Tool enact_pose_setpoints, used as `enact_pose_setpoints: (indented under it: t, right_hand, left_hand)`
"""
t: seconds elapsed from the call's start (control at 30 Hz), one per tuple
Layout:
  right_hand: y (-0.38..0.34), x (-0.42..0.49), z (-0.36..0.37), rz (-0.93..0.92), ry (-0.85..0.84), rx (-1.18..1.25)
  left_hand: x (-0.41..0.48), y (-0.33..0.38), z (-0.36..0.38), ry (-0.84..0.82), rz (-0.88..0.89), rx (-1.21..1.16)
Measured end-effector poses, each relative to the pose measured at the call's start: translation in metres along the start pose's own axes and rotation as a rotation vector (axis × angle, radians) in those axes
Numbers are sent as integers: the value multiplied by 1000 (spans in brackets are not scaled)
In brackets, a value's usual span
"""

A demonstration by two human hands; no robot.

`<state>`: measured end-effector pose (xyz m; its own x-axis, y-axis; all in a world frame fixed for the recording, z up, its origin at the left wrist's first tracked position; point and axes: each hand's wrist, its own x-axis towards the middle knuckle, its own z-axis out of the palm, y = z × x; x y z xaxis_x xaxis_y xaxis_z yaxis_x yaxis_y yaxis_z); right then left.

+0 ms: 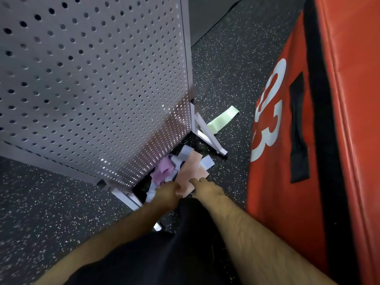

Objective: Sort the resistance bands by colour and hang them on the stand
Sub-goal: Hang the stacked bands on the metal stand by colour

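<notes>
Left hand point(167, 194) has its fingers curled on the near end of the peach band point(192, 170), gripping it. Right hand point(208, 190) has its fingertips on the same band's right edge; blur means I cannot tell whether it grips. The band lies flat in the lower centre, long axis running up-frame and leaning slightly right. Purple band point(162, 170) and pale blue bands point(207, 162) are heaped under it by the stand point(92, 79) foot. Green band point(223, 119) lies apart, diagonal, on the speckled floor point(232, 68). Red pad point(339, 120) at right.
</notes>
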<state>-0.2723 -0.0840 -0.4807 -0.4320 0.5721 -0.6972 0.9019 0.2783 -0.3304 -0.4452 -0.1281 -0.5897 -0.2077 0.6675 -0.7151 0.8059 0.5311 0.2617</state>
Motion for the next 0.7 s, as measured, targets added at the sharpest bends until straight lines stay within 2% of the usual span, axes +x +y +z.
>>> enact_pose_setpoints:
  t: [0.1, 0.17, 0.33, 0.47, 0.6, 0.7]
  right_hand:
    - [-1, 3, 5, -8, -6, 15]
    - [0, 5, 8, 9, -28, 21]
    - [4, 5, 13, 87, -75, 98]
    - [7, -2, 2, 83, 50, 165]
    - [-2, -13, -15, 50, 138, 204]
    - [-3, -16, -15, 62, 83, 200]
  left_hand:
    - [-10, 9, 4, 24, 40, -60]
    - [-13, 8, 9, 31, 80, -18]
    - [-11, -3, 14, 59, 82, -73]
    - [-37, 21, -10, 124, 177, -247]
    - [-52, 34, -26, 59, 228, -294]
    - [-43, 30, -21, 6, 223, -156]
